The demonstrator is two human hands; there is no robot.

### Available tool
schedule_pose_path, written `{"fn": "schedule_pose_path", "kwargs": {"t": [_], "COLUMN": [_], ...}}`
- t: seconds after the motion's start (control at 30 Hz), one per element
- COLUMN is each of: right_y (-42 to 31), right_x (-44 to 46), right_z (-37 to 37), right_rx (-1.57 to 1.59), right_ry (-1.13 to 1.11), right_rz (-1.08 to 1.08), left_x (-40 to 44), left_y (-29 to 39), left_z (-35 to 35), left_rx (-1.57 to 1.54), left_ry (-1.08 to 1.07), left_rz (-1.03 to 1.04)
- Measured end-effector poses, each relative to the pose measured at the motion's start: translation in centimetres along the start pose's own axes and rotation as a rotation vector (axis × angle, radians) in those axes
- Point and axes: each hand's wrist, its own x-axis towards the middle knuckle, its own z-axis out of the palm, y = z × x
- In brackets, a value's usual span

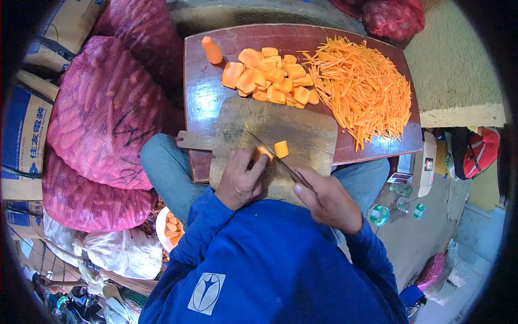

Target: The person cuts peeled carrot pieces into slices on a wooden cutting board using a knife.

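My right hand (326,197) is wrapped round the handle of a knife (285,166), whose blade slants up and left over a wooden cutting board (237,121). Under the fingertips of my left hand (241,175) a piece of carrot (264,152) is pinched against the board, right beside the blade. On the blade's other side lies a cut carrot chunk (281,149). Beyond the board, a heap of carrot chunks (272,75) and a large pile of carrot strips (361,89) rest on a dark red table (202,92).
A whole peeled carrot (211,50) stands at the table's far left. Pink mesh sacks (108,116) crowd the left side. A white bowl of carrots (163,229) sits low at my left. Plastic bottles (379,215) lie on the floor at right.
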Motion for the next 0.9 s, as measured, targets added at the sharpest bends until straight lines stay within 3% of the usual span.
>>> {"fn": "schedule_pose_path", "kwargs": {"t": [0.2, 0.47, 0.9], "right_y": [-1.0, 2.6, -1.5], "right_x": [-1.6, 3.9, -1.3], "right_z": [-0.8, 2.3, -0.3], "right_rx": [-0.079, -0.013, -0.082], "right_ry": [-0.089, -0.030, -0.107], "right_rz": [0.106, 0.021, 0.169], "left_x": [0.5, -0.2, -0.2], "left_y": [0.2, 0.1, -0.2], "left_z": [-0.5, 0.6, -0.5], "left_rx": [-0.031, -0.042, -0.002], "left_ry": [-0.055, 0.047, -0.065], "left_rz": [-0.005, 0.012, 0.038]}}
